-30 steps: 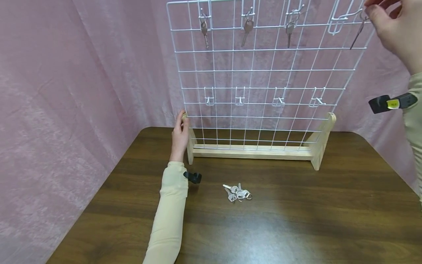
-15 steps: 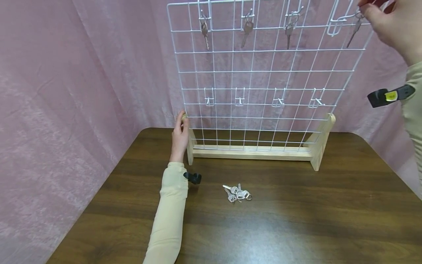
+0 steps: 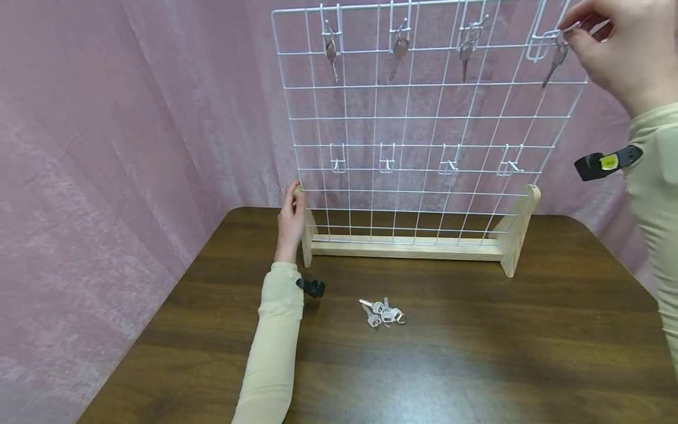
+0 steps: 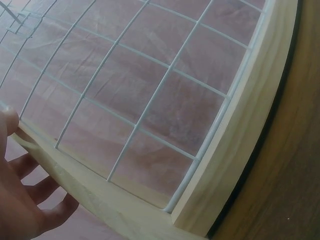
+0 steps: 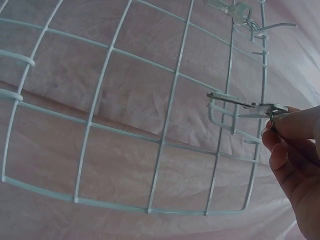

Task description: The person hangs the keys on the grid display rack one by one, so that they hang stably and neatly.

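Observation:
My right hand pinches the ring of a key at the top right hook of a white wire grid. In the right wrist view the key sticks out from the fingertips beside that hook; whether the ring is around the hook's prong I cannot tell. My left hand holds the left upright of the wooden stand. The left wrist view shows its thumb and curled fingers on either side of the wooden edge.
Three keys hang on the other upper hooks, such as this key. Several bare hooks line the lower row. A small pile of keys lies on the brown table. A pink curtain hangs behind.
My right hand has moved left and slightly down with the key, closer to the grid. The left hand stays on the stand. The whole scene shifts slightly down in the view.

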Available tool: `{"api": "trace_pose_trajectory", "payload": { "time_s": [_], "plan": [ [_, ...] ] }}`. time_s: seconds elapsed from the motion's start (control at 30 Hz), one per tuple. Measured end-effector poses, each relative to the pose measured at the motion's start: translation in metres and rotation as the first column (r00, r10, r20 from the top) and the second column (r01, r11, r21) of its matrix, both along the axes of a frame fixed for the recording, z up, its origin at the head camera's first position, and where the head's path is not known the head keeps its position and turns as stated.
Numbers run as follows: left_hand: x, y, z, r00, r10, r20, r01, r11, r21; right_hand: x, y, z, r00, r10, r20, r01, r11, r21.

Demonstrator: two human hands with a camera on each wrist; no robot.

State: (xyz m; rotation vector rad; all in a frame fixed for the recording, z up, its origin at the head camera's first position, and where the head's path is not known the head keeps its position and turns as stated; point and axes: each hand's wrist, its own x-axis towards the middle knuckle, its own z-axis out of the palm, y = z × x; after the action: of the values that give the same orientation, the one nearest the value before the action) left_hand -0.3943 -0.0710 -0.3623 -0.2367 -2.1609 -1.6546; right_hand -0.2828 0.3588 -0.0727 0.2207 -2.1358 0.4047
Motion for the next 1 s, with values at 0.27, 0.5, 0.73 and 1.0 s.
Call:
{"api": "trace_pose_trajectory", "payload": {
  "time_s": [0.27, 0.5, 0.73, 1.0],
  "plan": [
    [0.001, -0.002, -0.003, 1.0, -0.006, 0.009, 0.006, 1.0, 0.002, -0.007, 0.001, -0.01, 0.996, 0.039, -0.082, -0.039, 0.999, 0.004],
    [0.001, -0.003, -0.001, 1.0, -0.007, -0.001, 0.007, 1.0, 0.009, -0.012, 0.002, -0.013, 0.996, 0.045, -0.07, -0.045, 0.999, 0.011],
    [0.001, -0.003, 0.001, 1.0, -0.017, 0.014, 0.017, 1.0, 0.009, -0.015, 0.003, -0.012, 1.0, 0.008, 0.004, -0.008, 1.0, 0.017],
    [0.002, -0.004, 0.001, 1.0, -0.023, 0.019, 0.023, 1.0, -0.001, -0.021, 0.005, -0.013, 0.998, 0.05, 0.03, -0.05, 0.999, -0.004]
  ]
}}
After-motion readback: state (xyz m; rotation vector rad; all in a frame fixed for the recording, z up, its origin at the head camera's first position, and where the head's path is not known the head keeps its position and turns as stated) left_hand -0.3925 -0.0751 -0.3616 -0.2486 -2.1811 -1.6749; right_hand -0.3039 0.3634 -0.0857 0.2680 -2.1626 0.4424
